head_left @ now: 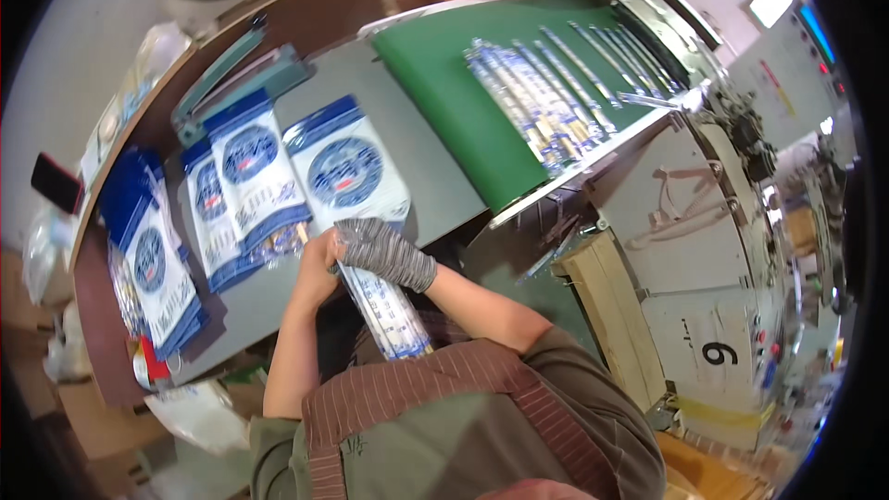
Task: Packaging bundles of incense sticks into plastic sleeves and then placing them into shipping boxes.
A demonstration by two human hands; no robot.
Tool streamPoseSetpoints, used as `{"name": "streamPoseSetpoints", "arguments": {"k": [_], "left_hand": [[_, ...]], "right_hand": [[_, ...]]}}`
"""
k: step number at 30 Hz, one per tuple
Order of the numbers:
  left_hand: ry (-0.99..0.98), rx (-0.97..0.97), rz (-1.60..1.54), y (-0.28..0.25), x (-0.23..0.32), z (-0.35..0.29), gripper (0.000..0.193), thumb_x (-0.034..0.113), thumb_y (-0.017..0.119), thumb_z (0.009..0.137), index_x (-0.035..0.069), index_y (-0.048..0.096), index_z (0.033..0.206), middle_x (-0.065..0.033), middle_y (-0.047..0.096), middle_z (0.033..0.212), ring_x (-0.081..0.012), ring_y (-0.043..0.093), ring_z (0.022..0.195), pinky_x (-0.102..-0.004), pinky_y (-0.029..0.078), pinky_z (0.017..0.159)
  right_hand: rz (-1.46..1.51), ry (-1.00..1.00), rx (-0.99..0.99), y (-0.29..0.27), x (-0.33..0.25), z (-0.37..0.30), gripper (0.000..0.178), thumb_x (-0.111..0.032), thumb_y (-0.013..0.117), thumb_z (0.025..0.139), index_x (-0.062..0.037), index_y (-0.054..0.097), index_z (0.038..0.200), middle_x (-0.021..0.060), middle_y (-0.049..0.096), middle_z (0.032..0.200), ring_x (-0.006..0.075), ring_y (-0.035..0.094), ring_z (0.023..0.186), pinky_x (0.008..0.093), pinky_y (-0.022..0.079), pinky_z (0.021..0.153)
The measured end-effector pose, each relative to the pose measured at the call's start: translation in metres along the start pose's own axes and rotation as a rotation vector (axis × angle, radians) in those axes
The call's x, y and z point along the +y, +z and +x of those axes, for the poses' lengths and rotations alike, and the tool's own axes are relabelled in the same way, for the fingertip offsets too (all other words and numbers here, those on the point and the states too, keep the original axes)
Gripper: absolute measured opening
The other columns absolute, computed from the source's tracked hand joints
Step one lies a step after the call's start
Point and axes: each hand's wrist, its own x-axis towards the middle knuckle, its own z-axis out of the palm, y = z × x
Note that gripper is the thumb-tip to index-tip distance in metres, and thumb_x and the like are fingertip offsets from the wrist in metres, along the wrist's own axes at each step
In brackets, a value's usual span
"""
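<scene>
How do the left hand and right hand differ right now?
The left hand is bare, while the right hand wears a grey striped glove. The left hand's forearm rises almost upright in the picture; the right hand's slants in from the lower right. Both are close together at the upper end of the bundle of blue-and-white sticks.

Grey table (pixel 428 153) here: one pouch (pixel 347 162) just beyond the fingers (pixel 326 248), more pouches (pixel 250 162) to their left, teal device (pixel 243 81) farther beyond; off right, green belt (pixel 444 106) carrying sticks (pixel 532 102)!
</scene>
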Motion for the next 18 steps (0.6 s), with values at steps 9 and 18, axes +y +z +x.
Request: {"name": "streamPoseSetpoints", "arguments": {"k": [9,18], "left_hand": [[-0.224,0.257,0.010,0.020,0.066,0.036,0.011,-0.001,0.059,0.084,-0.003,0.064,0.094,-0.0036,0.062,0.086,-0.0114,0.057,0.078,-0.0245,0.046,0.071],[0.218,-0.272,0.060,0.007,0.146,-0.020,0.021,-0.009,0.066,0.073,0.002,0.065,0.091,-0.0125,0.059,0.083,-0.0258,0.060,0.073,-0.0324,0.048,0.062]], "right_hand": [[-0.602,0.420,0.033,-0.022,-0.013,-0.014,0.029,-0.028,0.059,0.078,-0.0010,0.062,0.089,0.0215,0.063,0.086,0.0366,0.064,0.084,0.0453,0.051,0.072],[-0.056,0.365,-0.082,-0.024,0.011,-0.189,0.068,-0.040,0.075,0.074,-0.0028,0.042,0.120,0.0178,0.058,0.095,0.0308,0.061,0.084,0.0388,0.049,0.075]]}}
